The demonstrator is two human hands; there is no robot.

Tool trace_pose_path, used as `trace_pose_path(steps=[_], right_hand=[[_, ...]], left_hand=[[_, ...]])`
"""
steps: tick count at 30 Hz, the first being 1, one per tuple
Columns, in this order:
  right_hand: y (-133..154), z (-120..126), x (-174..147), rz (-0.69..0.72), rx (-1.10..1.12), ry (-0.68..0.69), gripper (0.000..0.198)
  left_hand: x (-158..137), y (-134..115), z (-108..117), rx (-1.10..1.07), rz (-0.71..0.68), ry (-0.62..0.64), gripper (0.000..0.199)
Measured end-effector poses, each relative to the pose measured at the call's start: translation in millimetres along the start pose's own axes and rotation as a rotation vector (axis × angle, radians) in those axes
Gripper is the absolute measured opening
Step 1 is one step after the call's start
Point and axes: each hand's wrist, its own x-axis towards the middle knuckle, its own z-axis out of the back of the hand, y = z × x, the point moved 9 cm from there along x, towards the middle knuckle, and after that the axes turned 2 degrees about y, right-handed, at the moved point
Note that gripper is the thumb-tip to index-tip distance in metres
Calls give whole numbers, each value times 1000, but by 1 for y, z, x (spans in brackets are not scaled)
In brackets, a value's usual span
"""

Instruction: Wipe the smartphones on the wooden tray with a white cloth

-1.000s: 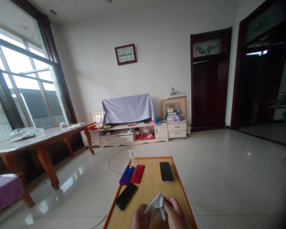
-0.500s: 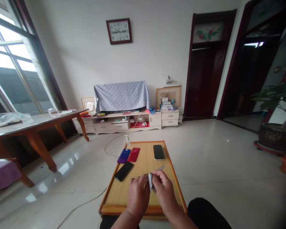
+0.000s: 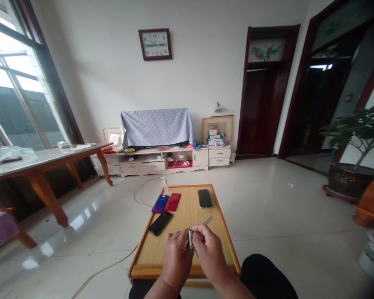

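Over the near half of a wooden tray table (image 3: 187,216), both hands meet around a small, light grey folded piece (image 3: 190,238), perhaps cloth or paper. My left hand (image 3: 177,254) has its fingers closed on its left side. My right hand (image 3: 208,246) pinches it from the right with thumb and fingers. A thin silvery strip (image 3: 208,220) sticks out past the right knuckles; I cannot tell whether it is held or lies on the table. Most of the grey piece is hidden by the fingers.
A blue-purple phone (image 3: 160,204), a red phone (image 3: 173,202) and a black phone (image 3: 160,223) lie on the left. Another dark phone (image 3: 205,198) lies at the far right. A pump bottle (image 3: 165,184) stands by the far left corner. A cable (image 3: 112,261) runs along the floor.
The grey piece shows narrower between my fingers than before. Both hands stay together in nearly the same place. The view has turned slightly to the right.
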Motion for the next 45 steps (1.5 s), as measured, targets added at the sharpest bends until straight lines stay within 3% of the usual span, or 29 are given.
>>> trace_pose_path(steps=[7,14,20,23,28,32,38,45], right_hand=[[-4,48,22,-35,-58,-179,40],[11,5,-2,82,-115,-41,30],[11,49,20,67,-141,-238,37],[11,54,19,82,-161,-257,33],[33,17,-15,348,-433,-178,19],[45,-12,-31,528,-632,-55,30],[63,15,-10,528,-709,-206,23],[56,-29,-29,490,-619,20,19]], left_hand=[[-6,7,10,-83,-7,-61,18],[-10,10,9,-193,16,-26,21],[-13,34,6,-620,261,-52,36],[-12,39,2,-851,412,-65,41],[-10,31,4,-1014,509,-57,42],[-13,35,-1,-1107,534,-59,41],[-22,44,-8,-1118,568,-47,46],[-20,27,4,-1268,502,-13,37]])
